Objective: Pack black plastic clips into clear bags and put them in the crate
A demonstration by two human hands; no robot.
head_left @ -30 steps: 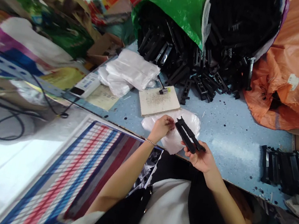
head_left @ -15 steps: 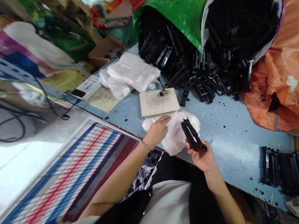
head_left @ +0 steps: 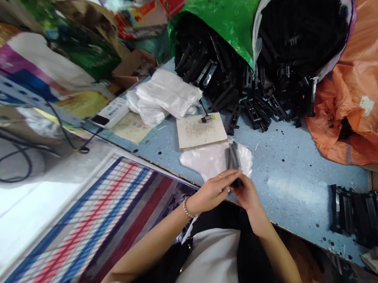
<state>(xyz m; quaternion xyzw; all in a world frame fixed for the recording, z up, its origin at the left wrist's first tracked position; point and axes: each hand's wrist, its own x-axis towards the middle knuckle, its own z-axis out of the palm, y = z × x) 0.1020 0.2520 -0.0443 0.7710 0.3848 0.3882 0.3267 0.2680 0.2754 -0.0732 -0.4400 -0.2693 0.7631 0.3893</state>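
Note:
A long black plastic part (head_left: pixel 232 155), smeared by motion, points away from me above the table's front edge. My right hand (head_left: pixel 248 194) is closed round its near end. Against that same end presses my left hand (head_left: pixel 213 192), its fingers closed and touching the right hand's fingers. The fingers hide the near end, so I cannot make out its detail. Beneath the part lie white plastic bags (head_left: pixel 200 159) in a soft stack. A beige block (head_left: pixel 199 136) with dark specks sits just behind, with a small black tool (head_left: pixel 207 118) on it.
Many similar black parts (head_left: pixel 255 111) spill from a green sack (head_left: pixel 225 12) and a white-rimmed sack (head_left: pixel 259 18). A row of black parts (head_left: pixel 361 214) stands at right, near an orange sack (head_left: pixel 356 92). Folded white bags (head_left: pixel 170 92) lie left on the blue table (head_left: pixel 280 161).
My left hand has moved right and toward me, from above the white bags to the black part. The part has turned to point more straight away from me, still in my right hand.

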